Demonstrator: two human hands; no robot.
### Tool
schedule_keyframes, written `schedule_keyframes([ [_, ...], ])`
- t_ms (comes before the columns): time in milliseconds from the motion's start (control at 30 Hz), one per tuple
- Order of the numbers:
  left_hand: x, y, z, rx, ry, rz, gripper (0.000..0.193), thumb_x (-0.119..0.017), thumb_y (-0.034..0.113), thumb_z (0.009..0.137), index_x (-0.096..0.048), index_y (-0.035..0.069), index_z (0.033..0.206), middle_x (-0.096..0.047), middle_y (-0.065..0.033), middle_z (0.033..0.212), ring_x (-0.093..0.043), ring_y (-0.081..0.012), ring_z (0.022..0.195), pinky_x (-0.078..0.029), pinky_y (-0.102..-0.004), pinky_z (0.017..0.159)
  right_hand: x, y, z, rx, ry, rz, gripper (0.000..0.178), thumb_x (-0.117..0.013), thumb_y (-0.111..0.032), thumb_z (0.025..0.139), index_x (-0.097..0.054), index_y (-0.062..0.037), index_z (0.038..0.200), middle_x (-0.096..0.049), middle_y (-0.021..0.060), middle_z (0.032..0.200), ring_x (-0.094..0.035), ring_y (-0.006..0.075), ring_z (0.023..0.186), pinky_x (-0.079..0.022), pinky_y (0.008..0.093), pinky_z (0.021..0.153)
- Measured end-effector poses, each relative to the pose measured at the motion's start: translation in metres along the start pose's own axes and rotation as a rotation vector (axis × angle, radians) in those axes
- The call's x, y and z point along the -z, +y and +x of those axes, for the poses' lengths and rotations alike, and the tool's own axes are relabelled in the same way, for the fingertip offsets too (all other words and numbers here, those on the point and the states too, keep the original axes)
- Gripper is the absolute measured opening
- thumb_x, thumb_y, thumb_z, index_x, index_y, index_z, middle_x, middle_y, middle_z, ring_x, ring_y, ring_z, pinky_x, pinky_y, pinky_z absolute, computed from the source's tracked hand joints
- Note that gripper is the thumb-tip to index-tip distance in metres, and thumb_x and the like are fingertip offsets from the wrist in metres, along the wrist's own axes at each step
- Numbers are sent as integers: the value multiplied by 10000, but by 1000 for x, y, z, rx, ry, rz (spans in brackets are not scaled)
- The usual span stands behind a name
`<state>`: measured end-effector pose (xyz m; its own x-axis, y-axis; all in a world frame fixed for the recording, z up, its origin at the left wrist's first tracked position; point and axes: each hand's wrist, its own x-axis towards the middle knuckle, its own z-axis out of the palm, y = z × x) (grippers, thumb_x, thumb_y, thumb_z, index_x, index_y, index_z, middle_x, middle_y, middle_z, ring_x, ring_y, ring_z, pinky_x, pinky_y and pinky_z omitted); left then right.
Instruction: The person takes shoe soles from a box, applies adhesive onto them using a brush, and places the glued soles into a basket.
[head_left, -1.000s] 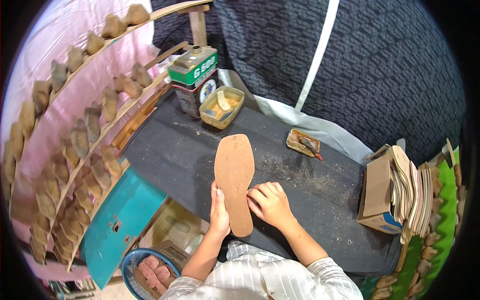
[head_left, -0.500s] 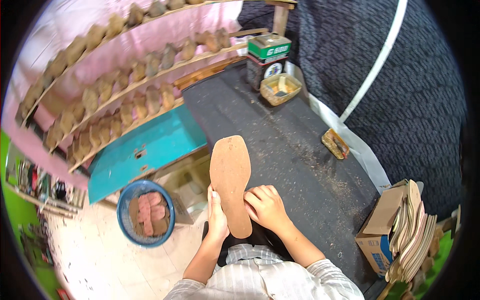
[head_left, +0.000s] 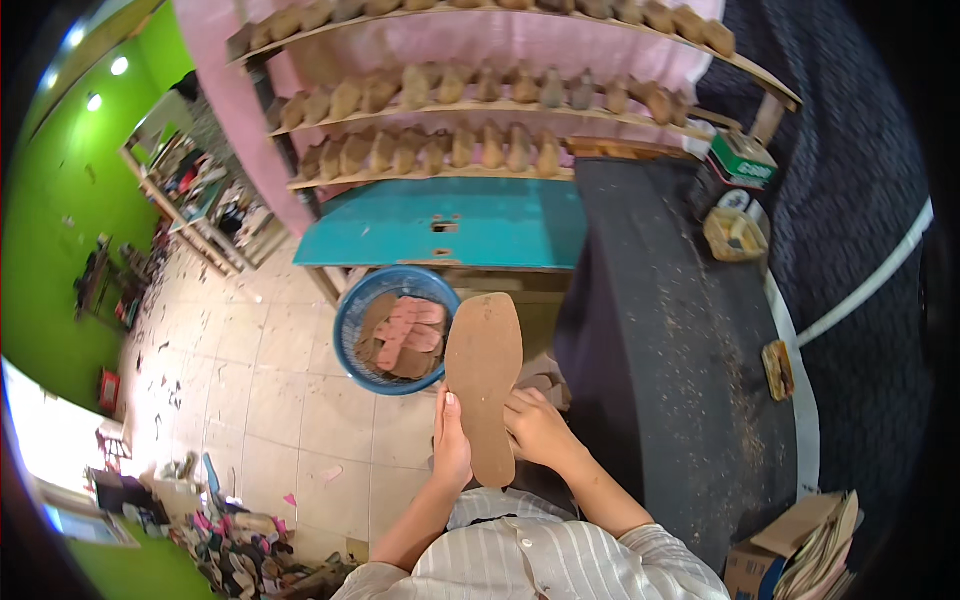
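A tan shoe insole (head_left: 484, 385) stands nearly upright in front of my body, its wide end pointing away from me. My left hand (head_left: 453, 440) grips its left edge near the narrow end, thumb lying along the side. On the opposite edge, my right hand (head_left: 541, 428) is closed with bent fingers, their tips partly hidden behind the insole. Just past the insole to the left, a blue plastic basket (head_left: 343, 360) on the floor holds several pink and brown sole-shaped pieces (head_left: 408, 330).
A dark cloth-covered table (head_left: 690, 400) runs along my right, strewn with crumbs. On it are a green-topped can (head_left: 742, 160), a small tub (head_left: 735, 235) and a cardboard box (head_left: 755, 565) of soles. Shelves of shoe lasts (head_left: 460, 145) stand behind a teal bench (head_left: 400, 215).
My view has swung left, bringing the basket and tiled floor nearer the middle and the table to the right. Both hands still hold the insole.
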<state>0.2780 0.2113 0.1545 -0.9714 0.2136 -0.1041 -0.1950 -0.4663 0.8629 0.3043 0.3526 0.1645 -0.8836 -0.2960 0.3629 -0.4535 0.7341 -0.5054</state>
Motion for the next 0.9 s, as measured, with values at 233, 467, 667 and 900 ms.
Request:
schedule_keyframes([
  [233, 76, 36, 12, -17, 113, -131, 436, -298, 356, 999, -346, 59, 1316, -477, -84, 1231, -474, -165, 1121, -389, -304, 950, -53, -27, 65, -4, -24, 301, 192, -601, -54, 760, -580, -17, 948, -602, 149, 874, -572, 334, 805, -451, 395, 750],
  [467, 162, 84, 65, -15, 155, -90, 447, -309, 363, 997, -328, 61, 1326, -471, -91, 1235, -490, -167, 1107, -423, -303, 914, -117, -53, 149, -81, -63, 563, 142, -556, -24, 815, -573, 11, 952, -603, 157, 831, -610, 290, 759, -475, 350, 686],
  [667, 218, 110, 124, 71, 111, -85, 459, -315, 371, 995, -320, 55, 1328, -459, -101, 1240, -481, -172, 1123, -411, -301, 934, -162, -62, 207, -219, 32, 640, 150, -523, -95, 894, -584, 22, 966, -623, 124, 833, -609, 202, 734, -465, 295, 672],
  [900, 243, 108, 181, 86, 14, 34, 465, -310, 360, 999, -335, 44, 1339, -428, -106, 1274, -417, -170, 1173, -324, -295, 1001, -195, -49, 240, -574, 87, 752, 222, -527, -190, 927, -594, 16, 977, -602, 42, 755, -553, 87, 676, -441, 241, 606],
])
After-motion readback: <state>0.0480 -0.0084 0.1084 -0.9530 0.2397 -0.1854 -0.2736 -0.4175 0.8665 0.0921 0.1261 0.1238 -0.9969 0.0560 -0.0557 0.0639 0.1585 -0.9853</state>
